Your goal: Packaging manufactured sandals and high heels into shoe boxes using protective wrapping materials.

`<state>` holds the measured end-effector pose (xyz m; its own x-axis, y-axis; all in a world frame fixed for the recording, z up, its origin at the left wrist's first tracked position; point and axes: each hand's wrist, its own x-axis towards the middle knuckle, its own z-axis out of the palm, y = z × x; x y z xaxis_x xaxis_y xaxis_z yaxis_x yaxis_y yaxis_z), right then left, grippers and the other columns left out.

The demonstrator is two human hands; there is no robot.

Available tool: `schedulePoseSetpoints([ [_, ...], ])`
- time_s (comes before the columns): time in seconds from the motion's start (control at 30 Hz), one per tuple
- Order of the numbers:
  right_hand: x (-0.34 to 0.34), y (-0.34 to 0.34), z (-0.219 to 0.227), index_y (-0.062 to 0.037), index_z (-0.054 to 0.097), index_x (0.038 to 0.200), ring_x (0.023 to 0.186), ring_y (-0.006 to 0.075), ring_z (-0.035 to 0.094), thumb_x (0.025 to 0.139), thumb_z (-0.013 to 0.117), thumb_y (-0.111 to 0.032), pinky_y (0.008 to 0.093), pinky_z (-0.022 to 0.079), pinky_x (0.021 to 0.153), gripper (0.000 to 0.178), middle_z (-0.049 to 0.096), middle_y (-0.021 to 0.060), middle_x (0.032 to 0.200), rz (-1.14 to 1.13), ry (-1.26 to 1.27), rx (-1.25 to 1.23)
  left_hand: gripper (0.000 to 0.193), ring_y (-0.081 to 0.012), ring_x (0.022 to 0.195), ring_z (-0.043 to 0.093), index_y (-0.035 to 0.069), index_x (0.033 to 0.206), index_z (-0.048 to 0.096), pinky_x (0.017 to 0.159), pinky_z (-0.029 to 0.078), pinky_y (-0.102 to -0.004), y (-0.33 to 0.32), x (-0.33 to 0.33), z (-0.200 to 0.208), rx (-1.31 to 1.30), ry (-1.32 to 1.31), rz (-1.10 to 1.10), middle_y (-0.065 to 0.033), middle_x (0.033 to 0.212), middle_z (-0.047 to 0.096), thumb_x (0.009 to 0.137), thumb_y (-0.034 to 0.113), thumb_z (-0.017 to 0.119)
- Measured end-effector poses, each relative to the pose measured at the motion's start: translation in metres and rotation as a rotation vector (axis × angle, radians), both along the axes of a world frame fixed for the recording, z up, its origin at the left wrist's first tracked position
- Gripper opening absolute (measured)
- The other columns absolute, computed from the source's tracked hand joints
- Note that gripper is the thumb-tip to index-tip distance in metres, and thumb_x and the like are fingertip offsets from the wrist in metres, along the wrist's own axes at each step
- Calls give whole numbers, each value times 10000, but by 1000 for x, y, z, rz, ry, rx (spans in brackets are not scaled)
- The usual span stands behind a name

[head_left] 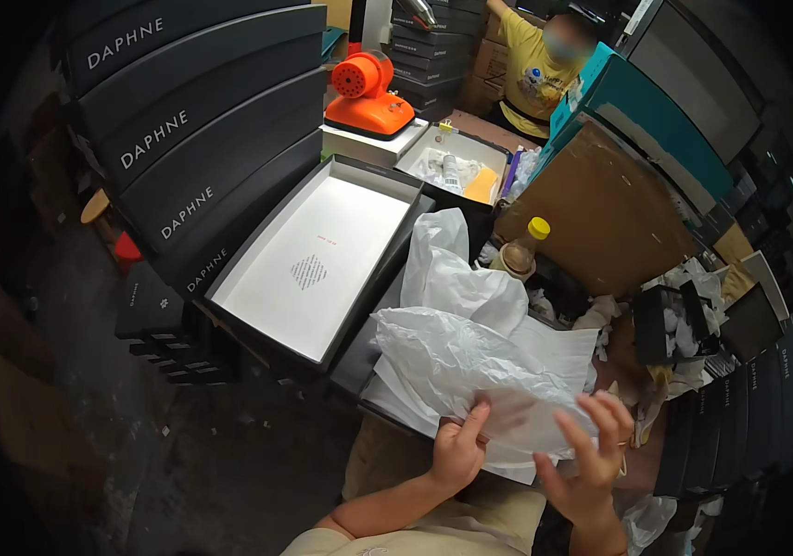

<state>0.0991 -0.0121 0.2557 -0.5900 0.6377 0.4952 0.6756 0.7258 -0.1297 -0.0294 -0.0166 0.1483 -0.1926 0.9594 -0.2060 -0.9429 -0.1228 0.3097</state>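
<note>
Both hands worked a sheet of white tissue paper low in the view, at about six o'clock. The left hand gripped the near edge, thumb on top and fingers tucked beneath. The right hand was open with its fingers spread, their tips touching the paper's right edge, so it steadied the sheet and did not clasp it. The paper lay crumpled and billowing over the near end of an open box with a white lining, which stretched away toward eleven o'clock.

To handle such a thin sheet well, it seemed wise to keep the left-hand pinch light and near the edge, let the flat right palm smooth outward, and avoid tugging both ways at once, since the paper would probably tear along its creases.

A stack of dark lidded boxes rose at ten o'clock, an orange machine stood at twelve, and a yellow-capped bottle sat at one o'clock beside a brown cardboard sheet. Another person in a yellow shirt stood well apart at the top.
</note>
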Motion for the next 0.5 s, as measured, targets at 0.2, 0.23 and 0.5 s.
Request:
schedulePoseSetpoints([
  [0.2,35,43,2,3,409,1308,1233,334,411,681,773,-219,390,318,1025,758,445,200,1307,-52,283,-571,200,-102,952,558,41,1124,535,812,439,-246,4,10,-13,72,56,-76,-15,1031,596,926,64,514],
  [0.23,35,47,5,8,414,1308,1167,272,486,715,763,-214,353,360,992,723,500,191,1253,-22,310,-612,204,-103,956,553,39,1127,533,818,436,-252,5,8,-5,105,51,-81,-17,1040,591,925,61,513],
  [0.5,46,62,3,3,606,1096,832,90,578,798,721,-198,233,469,727,377,643,43,904,-27,429,-1018,240,-121,981,534,18,1123,524,853,416,-259,7,4,-4,120,92,-133,-34,1068,570,892,63,567],
])
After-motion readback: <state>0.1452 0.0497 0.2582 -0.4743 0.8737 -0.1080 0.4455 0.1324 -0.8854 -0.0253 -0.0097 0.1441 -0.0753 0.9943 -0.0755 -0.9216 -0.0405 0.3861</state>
